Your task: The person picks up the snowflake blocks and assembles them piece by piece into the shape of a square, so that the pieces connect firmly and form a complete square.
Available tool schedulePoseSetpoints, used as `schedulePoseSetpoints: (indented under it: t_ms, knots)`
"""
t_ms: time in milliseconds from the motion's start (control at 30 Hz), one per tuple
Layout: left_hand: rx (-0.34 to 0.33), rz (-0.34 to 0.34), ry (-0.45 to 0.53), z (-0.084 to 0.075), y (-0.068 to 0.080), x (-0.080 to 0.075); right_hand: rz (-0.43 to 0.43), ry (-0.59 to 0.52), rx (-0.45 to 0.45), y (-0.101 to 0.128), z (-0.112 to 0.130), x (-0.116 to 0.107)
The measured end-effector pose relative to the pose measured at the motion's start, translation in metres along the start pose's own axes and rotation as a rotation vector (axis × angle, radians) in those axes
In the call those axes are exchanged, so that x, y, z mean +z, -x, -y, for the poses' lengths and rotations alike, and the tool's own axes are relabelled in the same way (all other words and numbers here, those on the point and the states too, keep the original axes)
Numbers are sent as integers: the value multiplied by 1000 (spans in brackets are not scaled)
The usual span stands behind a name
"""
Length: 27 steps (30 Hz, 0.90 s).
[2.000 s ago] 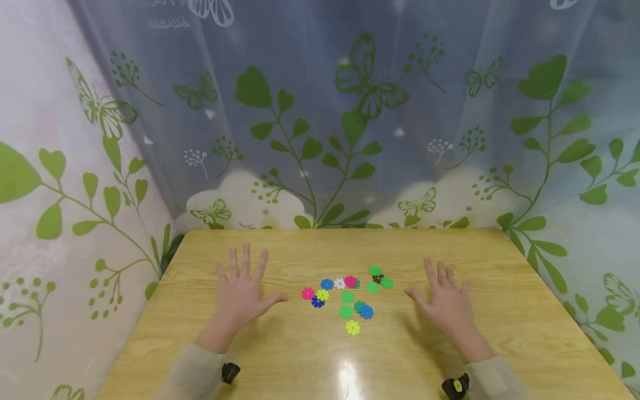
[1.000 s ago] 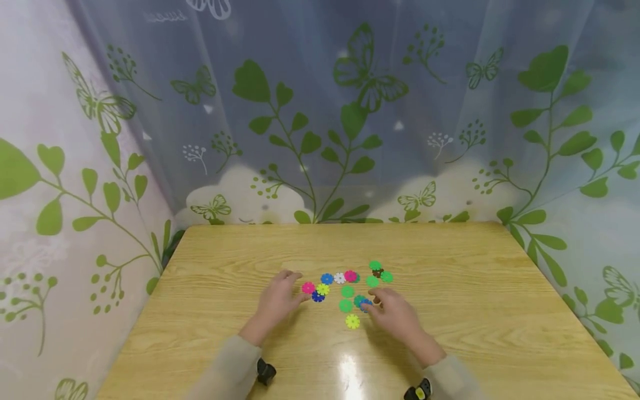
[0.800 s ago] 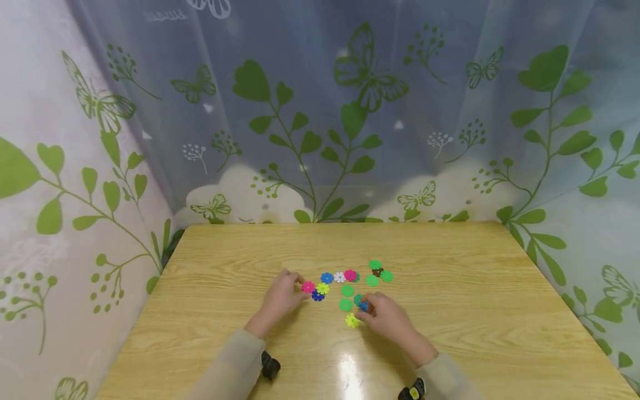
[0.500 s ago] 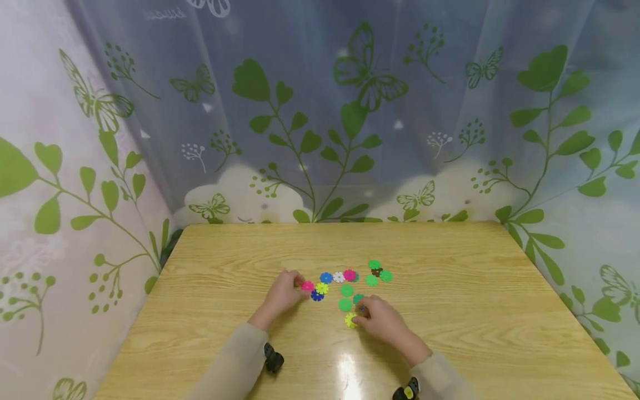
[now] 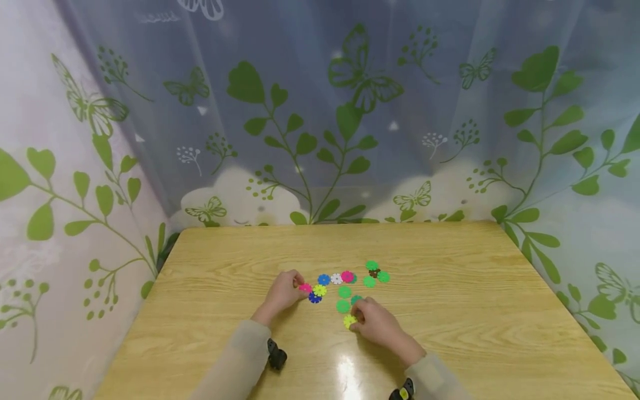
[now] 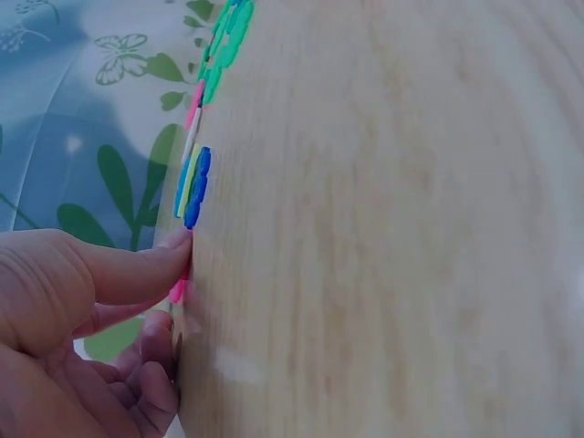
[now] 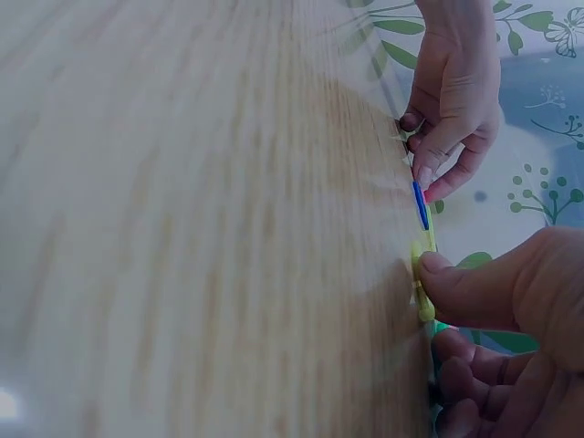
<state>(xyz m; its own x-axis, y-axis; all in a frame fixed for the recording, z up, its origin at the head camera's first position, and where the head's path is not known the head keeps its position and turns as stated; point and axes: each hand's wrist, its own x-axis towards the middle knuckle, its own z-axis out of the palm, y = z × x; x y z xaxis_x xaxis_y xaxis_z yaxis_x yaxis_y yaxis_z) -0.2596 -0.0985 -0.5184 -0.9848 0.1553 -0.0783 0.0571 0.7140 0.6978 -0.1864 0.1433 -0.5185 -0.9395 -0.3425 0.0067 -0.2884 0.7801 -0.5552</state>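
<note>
Several small flower-shaped plastic discs lie in a loose cluster mid-table (image 5: 450,311). My left hand (image 5: 300,286) pinches a pink disc (image 5: 305,288) at the cluster's left edge, thumb over it and fingers curled below (image 6: 178,274). A yellow-green disc (image 5: 320,290) and a dark blue disc (image 5: 314,298) touch it on the right. My right hand (image 5: 356,321) grips a yellow disc (image 5: 349,321) at the near edge, its thumb lying on the disc's rim (image 7: 422,292). A blue disc seen earlier under this hand is hidden.
Blue (image 5: 324,279), white (image 5: 336,279), magenta (image 5: 347,276), brown (image 5: 374,273) and several green discs (image 5: 342,306) lie beyond the hands. A leaf-print curtain (image 5: 320,139) closes the table's far and side edges. Bare wood lies left, right and near.
Both hands moved from flat at the table's sides in to the cluster. The left closed on the pink disc; the right passed over the blue disc and took the yellow one.
</note>
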Motion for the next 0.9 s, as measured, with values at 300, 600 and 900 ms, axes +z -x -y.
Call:
schedulePoseSetpoints:
  t_ms: [300, 600, 900]
  knots:
    - [-49, 32, 4, -1, -4, -1, 41, -15, 6, 0, 2, 2]
    - [-61, 28, 15, -4, -1, -1, 14, -95, -12, 0, 0, 4]
    - [-93, -12, 158, 4, 4, -3, -51, -153, -23, -2, -5, 4]
